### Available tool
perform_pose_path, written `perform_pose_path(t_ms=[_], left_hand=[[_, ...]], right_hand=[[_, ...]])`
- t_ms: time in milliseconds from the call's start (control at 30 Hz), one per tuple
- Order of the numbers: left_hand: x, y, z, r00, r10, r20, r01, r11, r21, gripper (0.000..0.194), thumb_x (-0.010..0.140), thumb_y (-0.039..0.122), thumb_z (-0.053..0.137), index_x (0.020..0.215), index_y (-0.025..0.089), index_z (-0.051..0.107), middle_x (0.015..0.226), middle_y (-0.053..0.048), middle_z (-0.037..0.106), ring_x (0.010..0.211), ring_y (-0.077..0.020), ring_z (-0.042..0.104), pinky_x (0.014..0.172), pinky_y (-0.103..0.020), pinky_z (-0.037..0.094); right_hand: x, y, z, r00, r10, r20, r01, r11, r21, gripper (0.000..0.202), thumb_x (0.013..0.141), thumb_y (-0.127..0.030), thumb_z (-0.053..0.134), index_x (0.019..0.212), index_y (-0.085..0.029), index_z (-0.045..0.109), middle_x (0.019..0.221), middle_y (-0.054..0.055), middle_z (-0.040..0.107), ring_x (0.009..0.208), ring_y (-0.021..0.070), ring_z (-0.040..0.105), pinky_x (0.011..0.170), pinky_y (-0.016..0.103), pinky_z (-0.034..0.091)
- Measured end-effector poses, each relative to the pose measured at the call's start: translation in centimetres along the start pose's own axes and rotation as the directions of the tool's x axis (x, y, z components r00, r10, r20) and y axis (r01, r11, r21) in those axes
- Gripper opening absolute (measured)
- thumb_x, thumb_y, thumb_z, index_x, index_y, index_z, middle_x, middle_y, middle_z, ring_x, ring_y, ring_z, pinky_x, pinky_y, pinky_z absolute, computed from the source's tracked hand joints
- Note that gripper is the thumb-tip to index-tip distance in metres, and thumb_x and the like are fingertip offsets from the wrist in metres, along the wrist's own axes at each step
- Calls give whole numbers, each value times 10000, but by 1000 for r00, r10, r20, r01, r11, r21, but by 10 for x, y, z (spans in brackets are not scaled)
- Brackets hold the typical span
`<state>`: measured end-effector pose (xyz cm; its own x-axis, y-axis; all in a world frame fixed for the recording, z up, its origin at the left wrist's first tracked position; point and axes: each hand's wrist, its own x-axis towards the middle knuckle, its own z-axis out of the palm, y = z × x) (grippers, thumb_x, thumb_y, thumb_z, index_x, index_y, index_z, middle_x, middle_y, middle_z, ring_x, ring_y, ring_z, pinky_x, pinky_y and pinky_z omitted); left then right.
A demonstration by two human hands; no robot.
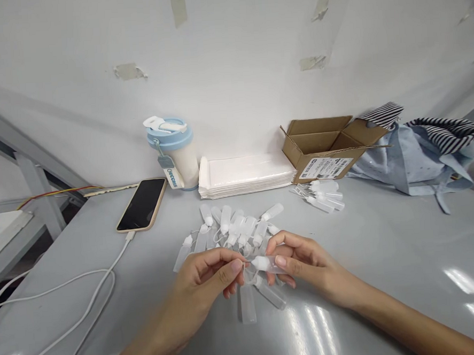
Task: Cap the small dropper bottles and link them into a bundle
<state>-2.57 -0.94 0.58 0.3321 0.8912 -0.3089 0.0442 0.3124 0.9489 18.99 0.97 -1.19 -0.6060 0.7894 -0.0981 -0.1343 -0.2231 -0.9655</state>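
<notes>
My right hand (302, 259) holds a small clear bottle with a white tip (264, 263) between thumb and fingers, its tip pointing left. Pinched at that tip, my left hand (217, 275) has its thumb and forefinger on a small thin piece, too small to make out well. Beneath and behind both hands lies a loose pile of similar bottles (225, 219), some with thin white loops at their necks. A smaller group of bottles (324, 196) rests to the right, in front of the cardboard box.
On the grey table (385, 243) stand a blue-lidded cup (185, 159), a stack of white padded envelopes (247, 174) and an open cardboard box (319, 153). A phone (142, 204) with a white cable (102, 282) lies left; a light blue cloth bag (412, 158) sits right.
</notes>
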Motion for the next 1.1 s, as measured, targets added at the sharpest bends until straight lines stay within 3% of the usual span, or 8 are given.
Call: perform_pose_path(t_ms=[767, 967, 1100], left_hand=[[1, 0, 0, 1000, -7, -21, 8, 1000, 12, 216, 847, 378, 573, 794, 190, 668, 661, 18, 576, 612, -103, 475, 597, -202, 393], [-3, 2, 3, 988, 111, -106, -77, 957, 281, 239, 853, 390, 536, 798, 202, 673, 651, 10, 601, 628, -133, 523, 588, -215, 409], [-6, 3, 7, 945, 298, -136, -195, 845, 498, 190, 861, 317, 531, 780, 223, 674, 654, 22, 621, 633, -138, 561, 603, -218, 416]], right_hand=[[0, -1, 1, 1000, -1, -5, 1, 999, -54, 226, 893, -385, 521, 940, -165, 507, 741, 29, 620, 556, 85, 386, 562, 250, 303], [-2, -2, 4, 999, 37, -22, -39, 996, -78, 235, 892, -399, 519, 963, -176, 494, 740, 17, 609, 549, 81, 355, 538, 237, 271], [-4, -1, 5, 999, 50, -22, -51, 996, -73, 238, 901, -409, 502, 975, -184, 483, 744, 10, 602, 539, 77, 324, 528, 237, 250]])
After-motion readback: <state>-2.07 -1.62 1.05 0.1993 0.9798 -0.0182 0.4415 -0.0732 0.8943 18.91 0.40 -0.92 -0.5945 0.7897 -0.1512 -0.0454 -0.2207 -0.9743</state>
